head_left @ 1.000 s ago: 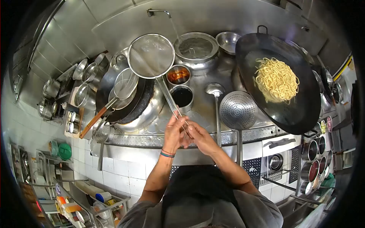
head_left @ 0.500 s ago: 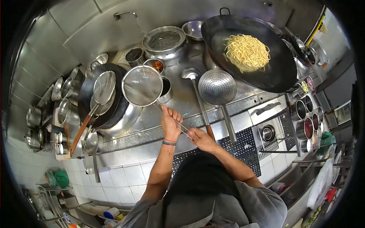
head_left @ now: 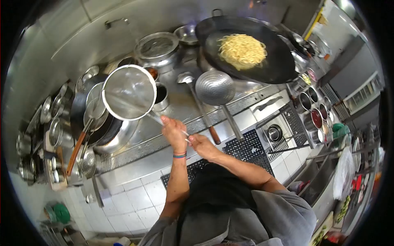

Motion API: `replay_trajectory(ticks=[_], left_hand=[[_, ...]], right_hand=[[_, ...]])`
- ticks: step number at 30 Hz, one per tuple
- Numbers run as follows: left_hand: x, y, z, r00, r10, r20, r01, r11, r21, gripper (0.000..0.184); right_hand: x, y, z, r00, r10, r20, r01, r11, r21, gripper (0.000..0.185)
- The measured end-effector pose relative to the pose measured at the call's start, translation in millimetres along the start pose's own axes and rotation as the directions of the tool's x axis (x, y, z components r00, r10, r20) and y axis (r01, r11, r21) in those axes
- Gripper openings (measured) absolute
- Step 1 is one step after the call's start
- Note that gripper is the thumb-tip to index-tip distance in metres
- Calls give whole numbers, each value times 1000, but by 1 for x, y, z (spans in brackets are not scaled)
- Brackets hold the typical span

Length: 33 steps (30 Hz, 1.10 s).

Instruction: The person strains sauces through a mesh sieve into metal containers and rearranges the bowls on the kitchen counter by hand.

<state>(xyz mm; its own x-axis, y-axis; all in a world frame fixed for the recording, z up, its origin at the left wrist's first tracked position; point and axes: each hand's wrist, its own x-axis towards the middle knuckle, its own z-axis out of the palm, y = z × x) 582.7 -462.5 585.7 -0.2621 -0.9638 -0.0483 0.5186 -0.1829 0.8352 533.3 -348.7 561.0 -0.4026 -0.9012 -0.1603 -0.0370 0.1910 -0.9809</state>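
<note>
A round fine-mesh strainer point(head_left: 129, 93) with a wire handle is held up over the left part of the steel counter. My left hand point(head_left: 174, 133) is closed around the handle close to the rim. Further down, my right hand point(head_left: 203, 146) pinches the handle's end. Below and to the right, a ladle point(head_left: 201, 108) with a wooden grip lies on the counter. Beside it rests a perforated skimmer point(head_left: 215, 88). Yellow noodles point(head_left: 243, 52) sit heaped in a large black wok point(head_left: 273, 67) at the back right.
At the left stands another dark wok point(head_left: 80, 104), with a wooden-handled strainer point(head_left: 95, 100) across it. A lidded pot point(head_left: 158, 47) is at the back, near a wall tap point(head_left: 117, 22). Several metal containers point(head_left: 304, 100) line the right side.
Both hands have moved left with the strainer, which appears nearer and larger. The whole view has turned and shifted, so the counter and woks sit further left.
</note>
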Motion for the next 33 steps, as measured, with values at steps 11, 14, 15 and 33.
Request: replay_trajectory(ticks=[11, 14, 15, 33], left_hand=[[-1, 42, 16, 997, -47, 62, 57, 985, -163, 56], [-12, 63, 47, 961, -24, 276, 51, 995, -90, 56], [-29, 70, 78, 934, 2, 359, 21, 998, -61, 58], [10, -19, 62, 921, 331, -205, -182, 831, 526, 42]], right_hand=[[-38, -46, -34, 971, -30, 236, -28, 971, 238, 30], [-62, -67, -65, 971, -46, 236, -101, 815, 571, 32], [-63, -64, -76, 977, -77, 199, -79, 734, 674, 34], [29, -116, -740, 394, -346, -851, 317, 921, -227, 29]])
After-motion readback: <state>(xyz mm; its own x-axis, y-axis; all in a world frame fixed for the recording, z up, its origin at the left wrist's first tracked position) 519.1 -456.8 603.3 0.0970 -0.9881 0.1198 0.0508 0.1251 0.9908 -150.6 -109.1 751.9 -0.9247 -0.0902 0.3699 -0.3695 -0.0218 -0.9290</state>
